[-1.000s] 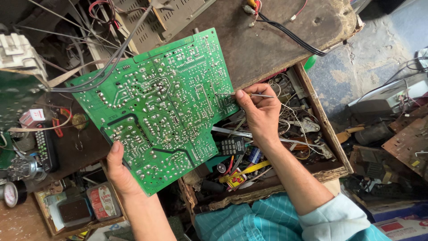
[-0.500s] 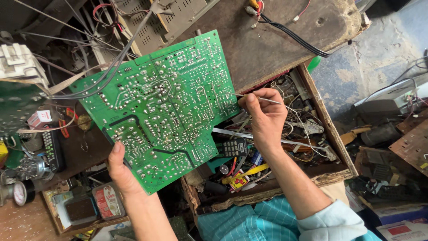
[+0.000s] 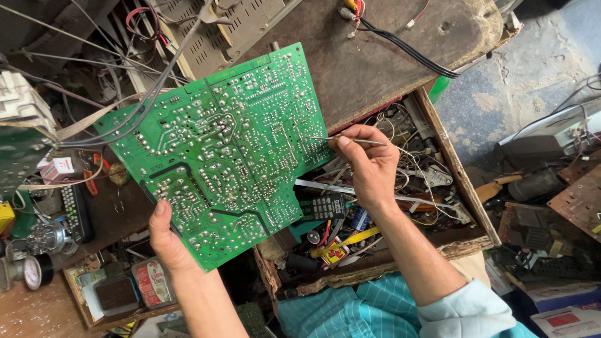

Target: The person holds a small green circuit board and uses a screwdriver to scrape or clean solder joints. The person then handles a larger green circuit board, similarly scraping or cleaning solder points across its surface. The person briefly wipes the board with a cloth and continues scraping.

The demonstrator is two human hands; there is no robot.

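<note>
**Probing the solder side of a green board**

We grip the green circuit board (image 3: 225, 156) by its lower edge in our left hand (image 3: 164, 241), solder side up and tilted over the bench. Our right hand (image 3: 369, 166) is closed on a thin metal probe (image 3: 341, 140), tip at the board's right edge. We'd judge it best to steady the board and touch one joint only. Below, the open wooden drawer (image 3: 466, 188) holds tangled wires, a small black keypad (image 3: 325, 206) and loose parts.
</note>
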